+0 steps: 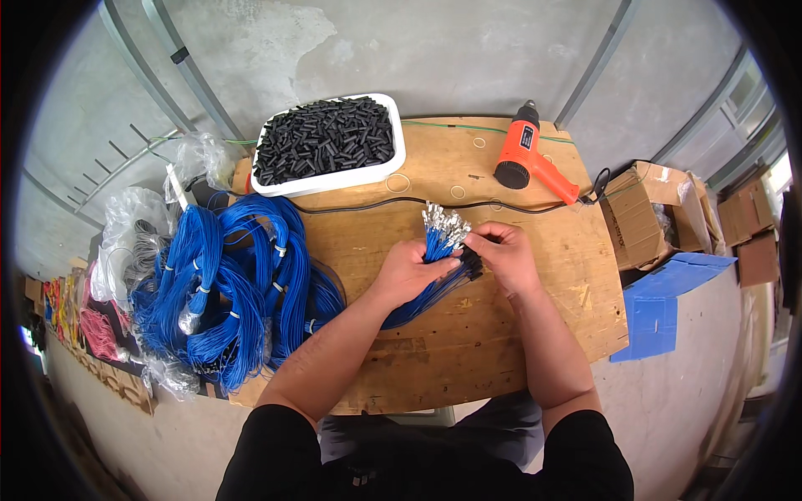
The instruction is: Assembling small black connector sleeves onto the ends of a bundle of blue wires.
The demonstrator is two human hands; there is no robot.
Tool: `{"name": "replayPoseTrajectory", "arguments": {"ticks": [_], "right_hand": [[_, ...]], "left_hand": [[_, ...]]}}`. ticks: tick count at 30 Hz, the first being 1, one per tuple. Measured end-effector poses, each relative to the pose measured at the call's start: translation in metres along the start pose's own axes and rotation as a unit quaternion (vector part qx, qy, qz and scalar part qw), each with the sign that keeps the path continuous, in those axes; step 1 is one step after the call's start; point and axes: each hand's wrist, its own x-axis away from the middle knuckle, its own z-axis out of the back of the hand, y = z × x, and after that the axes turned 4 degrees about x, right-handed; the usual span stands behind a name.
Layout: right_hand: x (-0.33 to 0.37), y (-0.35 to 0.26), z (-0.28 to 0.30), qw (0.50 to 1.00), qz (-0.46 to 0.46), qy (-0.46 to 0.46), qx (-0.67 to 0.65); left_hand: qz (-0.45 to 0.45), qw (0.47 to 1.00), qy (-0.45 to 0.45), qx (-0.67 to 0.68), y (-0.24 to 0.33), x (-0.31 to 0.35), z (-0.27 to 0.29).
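Observation:
My left hand [411, 271] is closed around a bundle of blue wires [436, 244] near the middle of the table. Silvery metal terminals [445, 224] fan out at the bundle's upper end. Against the right side of those terminals, my right hand [505, 255] pinches with thumb and forefinger; what lies between the fingertips is too small to make out. Just below the fingers, several black sleeves [472, 265] show on wire ends. From the bundle the blue wires run down and left under my left forearm toward a big heap of tied blue wire coils [238, 284].
A white tray [399, 138] full of short black tubes stands at the back left. An orange heat gun [535, 159] lies at the back right. A black cable [359, 206] crosses the wooden table [468, 359]. Cardboard boxes [639, 213] and a blue panel [656, 313] are right of it.

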Motion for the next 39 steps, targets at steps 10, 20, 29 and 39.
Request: {"name": "replayPoseTrajectory", "arguments": {"ticks": [10,20,29,39], "right_hand": [[-0.001,0.003,0.002,1.000,-0.015,0.001,-0.008],[-0.003,0.004,0.004,0.993,-0.082,-0.048,-0.065],[-0.021,0.018,0.036,0.897,-0.095,0.072,-0.425],[-0.024,0.025,0.033,0.903,-0.071,0.081,-0.415]], "left_hand": [[0.049,0.981,0.035,0.183,-0.004,-0.004,0.004],[0.032,0.985,0.022,0.167,-0.001,-0.004,0.003],[0.045,0.980,0.048,0.187,0.003,-0.004,0.000],[0.047,0.981,0.052,0.181,0.003,-0.003,0.001]]}}
